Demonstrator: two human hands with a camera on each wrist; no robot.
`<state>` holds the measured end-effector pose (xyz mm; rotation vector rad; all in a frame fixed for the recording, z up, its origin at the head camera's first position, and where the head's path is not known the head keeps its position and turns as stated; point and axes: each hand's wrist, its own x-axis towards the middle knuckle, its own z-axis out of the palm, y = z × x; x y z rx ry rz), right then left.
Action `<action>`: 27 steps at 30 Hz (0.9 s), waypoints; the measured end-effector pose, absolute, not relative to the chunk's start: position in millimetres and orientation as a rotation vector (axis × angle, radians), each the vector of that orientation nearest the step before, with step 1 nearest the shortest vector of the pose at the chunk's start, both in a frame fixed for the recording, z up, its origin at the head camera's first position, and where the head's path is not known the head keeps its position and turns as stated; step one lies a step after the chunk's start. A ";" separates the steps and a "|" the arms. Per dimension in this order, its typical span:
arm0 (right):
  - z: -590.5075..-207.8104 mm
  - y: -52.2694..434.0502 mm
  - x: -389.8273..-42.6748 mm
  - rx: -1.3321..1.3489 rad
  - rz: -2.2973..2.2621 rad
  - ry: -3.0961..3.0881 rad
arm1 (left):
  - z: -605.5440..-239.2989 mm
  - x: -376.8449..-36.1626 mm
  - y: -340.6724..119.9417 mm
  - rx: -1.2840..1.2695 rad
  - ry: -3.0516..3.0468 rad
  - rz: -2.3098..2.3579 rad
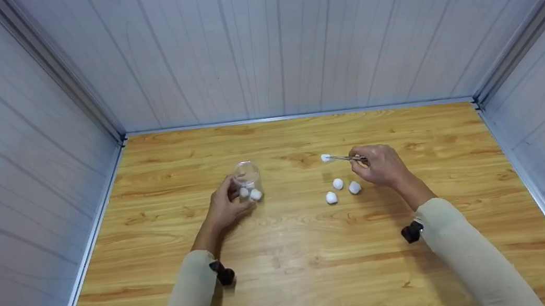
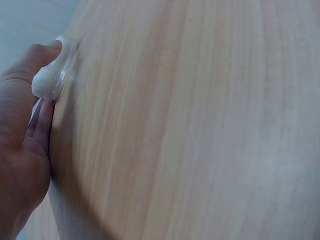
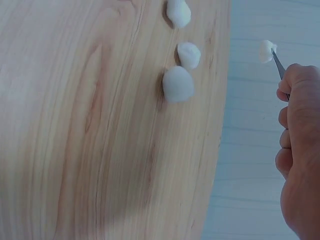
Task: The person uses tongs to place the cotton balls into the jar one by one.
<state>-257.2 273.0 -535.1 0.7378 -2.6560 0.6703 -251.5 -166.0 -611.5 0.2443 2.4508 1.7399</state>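
Left hand (image 1: 224,209) curled round the lower part of a clear jar (image 1: 247,178), upright on the table (image 1: 290,287). Two cotton balls (image 1: 251,193) show through the jar wall, at the bottom.

Mid-table, right of the jar: three loose balls (image 1: 340,189) in a tight cluster, near one another, apart from the jar.

Right hand (image 1: 382,165) pinches tweezers (image 1: 344,157), their tips pointing left toward the jar. The tips are clamped on one ball (image 1: 326,157), held clear of the table and above the cluster; the right wrist view confirms it (image 3: 266,51) sits at the very tips.

Judgement: the carried ball goes to the jar mouth. Keep an even squeeze, since cotton slips easily. Travel level, come in above the rim, lower the tips inside before letting go. The left hand should hold the jar firm and keep its fingers below the opening.
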 end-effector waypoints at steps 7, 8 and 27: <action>-533.2 264.0 -255.6 0.751 0.686 -2.649 | -611.5 -251.1 -165.8 0.260 2.466 1.738; -532.8 262.5 -255.4 0.752 0.691 -2.648 | -611.0 -250.8 -166.0 0.257 2.467 1.733; -518.7 226.5 -258.3 0.811 0.759 -2.614 | -610.0 -249.0 -170.2 0.252 2.465 1.728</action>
